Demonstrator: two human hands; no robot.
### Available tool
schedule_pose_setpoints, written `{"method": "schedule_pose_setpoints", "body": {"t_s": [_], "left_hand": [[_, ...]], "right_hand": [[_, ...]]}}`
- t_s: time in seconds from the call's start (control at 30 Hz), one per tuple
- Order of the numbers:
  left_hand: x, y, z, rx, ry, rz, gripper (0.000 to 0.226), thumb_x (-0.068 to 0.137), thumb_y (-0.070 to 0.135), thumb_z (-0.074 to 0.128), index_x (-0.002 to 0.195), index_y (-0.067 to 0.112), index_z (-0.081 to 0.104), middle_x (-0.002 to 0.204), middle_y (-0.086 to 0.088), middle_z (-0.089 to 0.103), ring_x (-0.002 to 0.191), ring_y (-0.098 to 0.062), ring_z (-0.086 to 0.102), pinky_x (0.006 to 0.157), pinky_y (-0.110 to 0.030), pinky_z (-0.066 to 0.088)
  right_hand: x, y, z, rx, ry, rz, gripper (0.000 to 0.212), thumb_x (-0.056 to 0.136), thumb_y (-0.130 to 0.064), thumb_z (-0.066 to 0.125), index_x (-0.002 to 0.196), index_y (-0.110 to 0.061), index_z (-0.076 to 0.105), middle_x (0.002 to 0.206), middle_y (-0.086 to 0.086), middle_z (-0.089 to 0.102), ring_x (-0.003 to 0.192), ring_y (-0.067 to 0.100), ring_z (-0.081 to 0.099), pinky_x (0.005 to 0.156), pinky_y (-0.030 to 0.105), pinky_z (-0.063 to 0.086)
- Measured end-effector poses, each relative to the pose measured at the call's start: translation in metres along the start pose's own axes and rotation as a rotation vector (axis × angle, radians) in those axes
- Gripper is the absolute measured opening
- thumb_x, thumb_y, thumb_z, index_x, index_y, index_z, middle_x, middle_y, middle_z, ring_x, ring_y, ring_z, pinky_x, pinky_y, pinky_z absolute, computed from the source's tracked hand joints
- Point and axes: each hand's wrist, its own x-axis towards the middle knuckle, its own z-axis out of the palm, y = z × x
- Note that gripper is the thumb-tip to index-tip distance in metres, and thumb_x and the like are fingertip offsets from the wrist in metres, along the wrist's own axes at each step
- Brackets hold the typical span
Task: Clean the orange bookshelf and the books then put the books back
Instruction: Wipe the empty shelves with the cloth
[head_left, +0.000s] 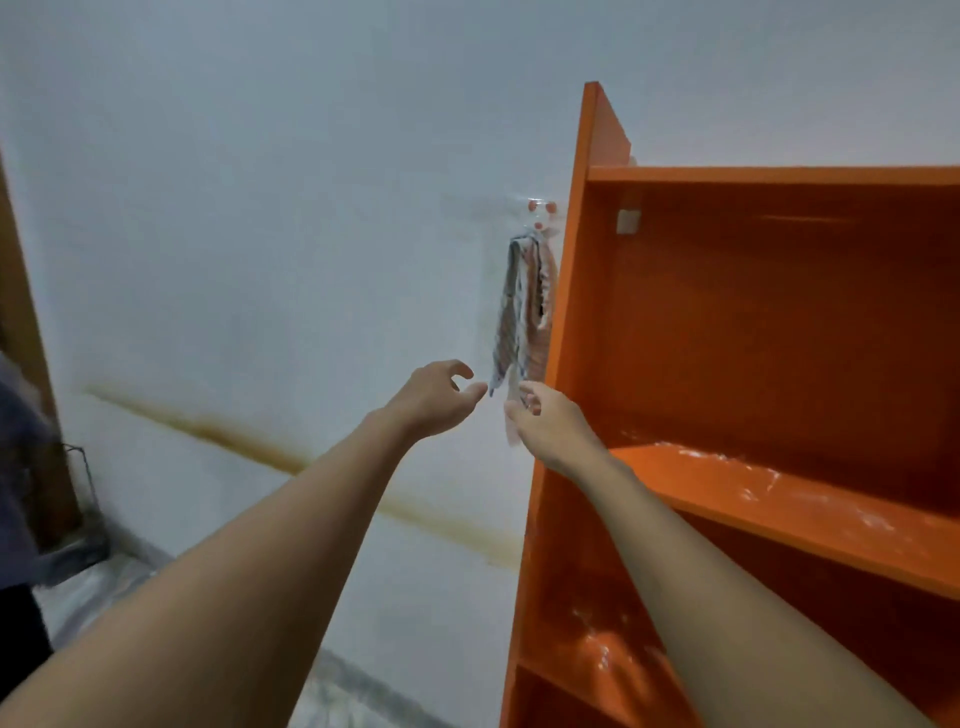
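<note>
Fetching a wiping cloth, by the look of it, with the shelves not yet cleaned; striped cloth (519, 312) hanging from a hook (540, 213) on the wall (260, 208), just beside the left side panel of the orange bookshelf (727, 312); right hand (550, 426) at the cloth's lower end, thumb and fingers curled and seemingly pinching its bottom edge; left hand (434, 397) just beside that same end, fingers loosely bent and spread, holding nothing; bookshelf upright against the wall, compartments in view bare, white smears and dust on the middle board (727, 467) and on the one below; no books in view. Next, probably: raising the cloth's top up and off the hook rather than tugging straight down, for fear of pulling the hook from the wall; then wiping the dusty boards from the top downward before returning any books.
</note>
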Motion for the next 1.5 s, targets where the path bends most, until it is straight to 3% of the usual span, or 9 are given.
{"method": "schedule_pose_setpoints", "body": {"t_s": [0.23, 0.47, 0.73, 0.83, 0.93, 1.17, 1.3, 1.4, 1.5], "left_hand": [[0.156, -0.033, -0.026, -0.062, 0.009, 0.096, 0.044, 0.094, 0.045, 0.053, 0.126, 0.015, 0.06, 0.121, -0.009, 0.066, 0.102, -0.021, 0.061, 0.09, -0.033, 0.049], [0.292, -0.021, -0.022, -0.298, -0.082, 0.154, 0.053, 0.094, 0.049, 0.052, 0.135, 0.017, 0.052, 0.128, -0.011, 0.06, 0.111, -0.028, 0.059, 0.093, -0.042, 0.052], [0.349, 0.021, 0.01, -0.775, -0.28, 0.056, 0.043, 0.098, 0.045, 0.041, 0.12, 0.013, 0.062, 0.105, -0.007, 0.068, 0.096, -0.025, 0.066, 0.087, -0.041, 0.056], [0.35, 0.032, 0.008, -0.863, -0.242, 0.049, 0.04, 0.097, 0.044, 0.042, 0.108, 0.013, 0.065, 0.103, -0.011, 0.07, 0.094, -0.028, 0.067, 0.085, -0.042, 0.055], [0.349, 0.038, -0.007, -0.991, -0.191, 0.059, 0.046, 0.092, 0.057, 0.05, 0.102, 0.016, 0.067, 0.096, -0.008, 0.073, 0.087, -0.024, 0.07, 0.068, -0.034, 0.058], [0.323, 0.02, -0.037, -1.044, -0.184, -0.026, 0.03, 0.09, 0.025, 0.066, 0.112, 0.004, 0.064, 0.106, -0.018, 0.071, 0.093, -0.028, 0.07, 0.072, -0.036, 0.06], [0.286, 0.004, -0.037, -1.102, -0.175, -0.081, 0.027, 0.091, 0.012, 0.06, 0.115, 0.001, 0.062, 0.11, -0.021, 0.07, 0.097, -0.032, 0.069, 0.078, -0.039, 0.059], [0.248, -0.007, -0.032, -1.022, -0.061, -0.098, 0.011, 0.092, 0.014, 0.061, 0.1, 0.008, 0.065, 0.1, -0.015, 0.069, 0.087, -0.025, 0.067, 0.077, -0.036, 0.058], [0.208, -0.016, -0.029, -0.926, 0.045, -0.126, 0.008, 0.092, 0.012, 0.059, 0.086, 0.014, 0.063, 0.094, -0.012, 0.066, 0.079, -0.021, 0.064, 0.072, -0.034, 0.057]], "right_hand": [[0.144, -0.029, 0.033, 0.093, 0.279, 0.117, 0.053, 0.096, -0.025, 0.048, 0.147, -0.018, 0.036, 0.148, 0.002, 0.041, 0.131, 0.024, 0.044, 0.086, 0.016, 0.045], [0.263, -0.022, 0.024, 0.2, 0.585, 0.377, 0.065, 0.093, -0.033, 0.055, 0.15, -0.023, 0.025, 0.148, 0.008, 0.031, 0.134, 0.031, 0.037, 0.105, 0.042, 0.035], [0.332, -0.011, 0.02, 0.166, 0.733, 0.21, 0.041, 0.098, -0.032, 0.048, 0.137, -0.046, 0.048, 0.116, -0.003, 0.068, 0.1, 0.023, 0.062, 0.08, 0.027, 0.044], [0.336, -0.019, 0.015, 0.169, 0.811, 0.146, 0.038, 0.1, -0.021, 0.046, 0.13, -0.04, 0.059, 0.099, -0.002, 0.07, 0.087, 0.019, 0.06, 0.071, 0.021, 0.037], [0.334, -0.03, 0.013, 0.118, 0.889, 0.043, 0.043, 0.096, -0.007, 0.049, 0.131, -0.028, 0.061, 0.113, -0.003, 0.068, 0.097, 0.017, 0.06, 0.077, 0.018, 0.037], [0.295, -0.029, 0.02, -0.048, 0.74, -0.219, 0.055, 0.087, -0.014, 0.059, 0.136, -0.037, 0.055, 0.114, -0.008, 0.057, 0.104, 0.013, 0.053, 0.084, 0.025, 0.044], [0.247, -0.026, 0.033, 0.21, 0.51, -0.193, 0.063, 0.087, -0.022, 0.065, 0.142, -0.044, 0.041, 0.13, -0.016, 0.049, 0.112, -0.002, 0.051, 0.094, 0.016, 0.044], [0.202, -0.023, 0.039, 0.349, 0.419, -0.184, 0.056, 0.085, 0.003, 0.052, 0.128, -0.032, 0.058, 0.113, -0.016, 0.064, 0.097, -0.012, 0.056, 0.08, 0.007, 0.044], [0.158, -0.025, 0.043, 0.319, 0.329, -0.189, 0.04, 0.084, 0.003, 0.049, 0.104, -0.025, 0.07, 0.092, -0.004, 0.072, 0.086, 0.009, 0.065, 0.071, 0.019, 0.05]]}}
